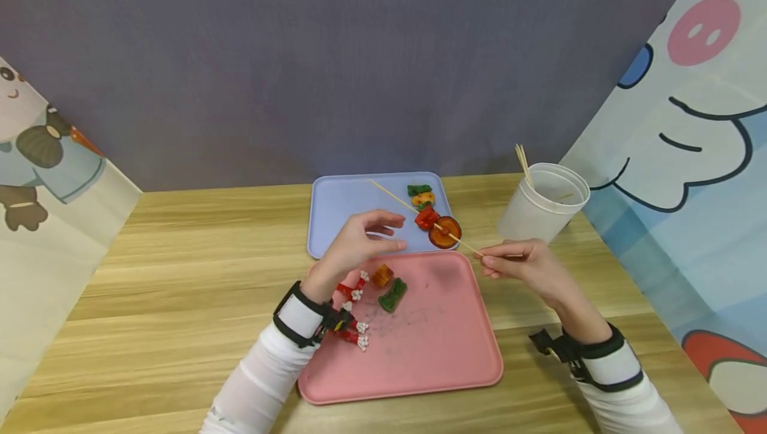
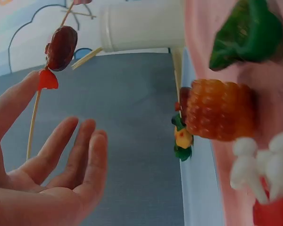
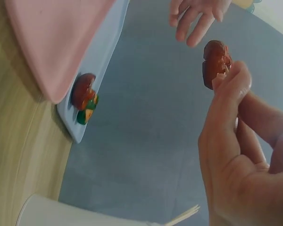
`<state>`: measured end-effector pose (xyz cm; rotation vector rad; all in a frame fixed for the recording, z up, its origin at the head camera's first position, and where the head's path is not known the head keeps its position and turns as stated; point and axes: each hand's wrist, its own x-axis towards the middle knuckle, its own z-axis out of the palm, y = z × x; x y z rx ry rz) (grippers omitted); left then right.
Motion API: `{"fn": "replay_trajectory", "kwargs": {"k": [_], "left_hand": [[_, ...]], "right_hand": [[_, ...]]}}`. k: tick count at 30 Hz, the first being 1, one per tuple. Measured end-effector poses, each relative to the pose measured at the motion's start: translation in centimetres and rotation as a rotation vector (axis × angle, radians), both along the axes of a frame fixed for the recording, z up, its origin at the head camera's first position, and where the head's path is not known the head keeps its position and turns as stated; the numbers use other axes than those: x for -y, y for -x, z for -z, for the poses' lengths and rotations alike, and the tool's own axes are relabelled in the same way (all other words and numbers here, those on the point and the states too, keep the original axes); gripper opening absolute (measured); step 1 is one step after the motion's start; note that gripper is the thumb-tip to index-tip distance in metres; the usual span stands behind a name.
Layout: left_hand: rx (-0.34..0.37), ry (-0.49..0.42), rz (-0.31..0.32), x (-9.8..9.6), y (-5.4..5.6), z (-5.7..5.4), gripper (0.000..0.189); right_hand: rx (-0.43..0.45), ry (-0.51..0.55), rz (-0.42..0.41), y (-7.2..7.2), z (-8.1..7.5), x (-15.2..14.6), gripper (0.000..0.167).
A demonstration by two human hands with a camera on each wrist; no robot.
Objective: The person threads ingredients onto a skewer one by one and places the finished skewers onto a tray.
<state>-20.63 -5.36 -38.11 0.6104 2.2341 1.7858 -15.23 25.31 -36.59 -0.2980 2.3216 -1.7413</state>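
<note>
My right hand [image 1: 524, 264] pinches one end of a thin wooden skewer [image 1: 393, 196] between thumb and fingers. Threaded on it are a round brown piece like a mushroom cap [image 1: 440, 238] and, farther along, a red piece [image 1: 426, 219]. The skewer slants up and left, above the blue tray [image 1: 338, 198]. My left hand [image 1: 359, 237] is held with its fingers spread apart and nothing gripped. One of its fingertips [image 2: 32, 87] overlaps the red piece's edge in the left wrist view. Below that hand lie a corn chunk [image 1: 382, 276] and a green pepper-like piece [image 1: 392, 295].
The pink tray [image 1: 437, 347] also bears several red pieces with white knobby ends [image 1: 361, 342], partly behind my left wrist. Green and yellow pieces [image 1: 423, 199] lie on the blue tray with a brown one. At the right stands a white tub [image 1: 533, 217] with wooden sticks [image 1: 522, 161].
</note>
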Motion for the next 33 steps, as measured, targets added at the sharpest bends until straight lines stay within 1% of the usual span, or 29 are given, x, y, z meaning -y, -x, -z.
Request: {"fn": "replay_trajectory", "kwargs": {"k": [2,5,9,13,16,19,23,26,29,33], "left_hand": [[-0.072,0.078,0.000,-0.1,-0.1,0.2,0.040],[-0.129,0.180,0.004,-0.1,-0.3,0.4,0.038],[-0.170,0.311,0.011,0.1,-0.5,0.9,0.034],[-0.209,0.456,0.009,0.4,-0.6,1.2,0.034],[-0.209,0.541,0.010,0.6,-0.7,1.3,0.038],[-0.206,0.609,0.035,0.7,-0.8,1.4,0.042],[-0.213,0.670,0.101,0.9,-0.8,1.7,0.046],[-0.222,0.690,0.141,0.9,-0.8,2.0,0.047],[-0.240,0.705,0.167,0.8,-0.8,2.3,0.045],[-0.270,0.739,0.185,0.7,-0.9,2.4,0.040]], "right_hand": [[0.005,-0.003,0.005,0.0,0.0,-0.3,0.034],[0.019,-0.005,0.025,0.0,0.2,-0.7,0.035],[0.034,-0.006,0.038,-0.1,0.6,-1.2,0.035],[0.041,0.013,0.034,-0.1,0.9,-1.7,0.033],[0.045,0.027,0.030,-0.1,1.0,-2.1,0.032],[0.038,0.014,0.028,-0.1,1.2,-2.6,0.033],[0.048,-0.025,0.048,-0.2,1.3,-3.2,0.035],[0.065,-0.040,0.059,-0.3,1.5,-3.6,0.035],[0.073,-0.040,0.066,-0.4,1.8,-4.0,0.034],[0.081,-0.026,0.064,-0.4,2.0,-4.3,0.031]]}}
